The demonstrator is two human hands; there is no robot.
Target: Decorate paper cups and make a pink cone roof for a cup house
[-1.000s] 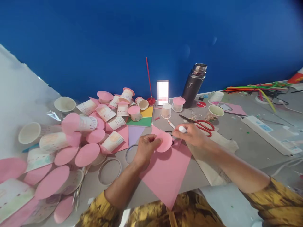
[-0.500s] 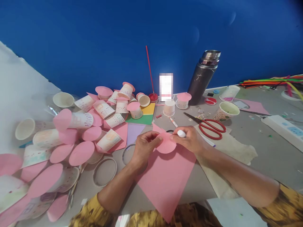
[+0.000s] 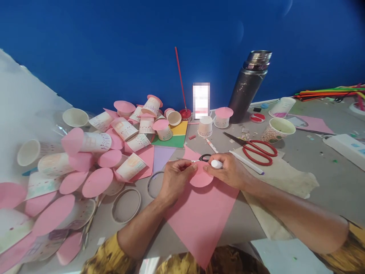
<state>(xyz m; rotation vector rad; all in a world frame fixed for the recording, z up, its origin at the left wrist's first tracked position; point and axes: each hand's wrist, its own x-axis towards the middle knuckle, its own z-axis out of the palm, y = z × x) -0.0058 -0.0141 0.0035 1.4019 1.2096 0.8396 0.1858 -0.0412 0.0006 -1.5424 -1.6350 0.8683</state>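
A pink paper disc (image 3: 201, 176) is pinched between my two hands, just above a large pink paper sheet (image 3: 203, 217). My left hand (image 3: 179, 177) has thumb and fingers closed on the disc's left edge. On its right edge my right hand (image 3: 228, 170) pinches it too, and a white rounded cap or tube end (image 3: 216, 164) sticks out of that fist; the rest of it is hidden. Black-handled scissors (image 3: 204, 157) lie partly covered just beyond the disc. Right of them are a white pen (image 3: 248, 163) and large red-handled scissors (image 3: 259, 152).
Paper cups with pink discs (image 3: 97, 142) crowd the left side. Two tape rings (image 3: 126, 205) lie by my left forearm. A dark flask (image 3: 249, 89) stands at the back, near a plain upturned cup (image 3: 205, 126). A cloth (image 3: 285, 198) and power strip (image 3: 346, 150) are at right.
The view has shifted slightly, moving the flask and right-hand objects outward. Both hands still hold the disc in nearly the same pose. More of the black-handled scissors shows behind it.
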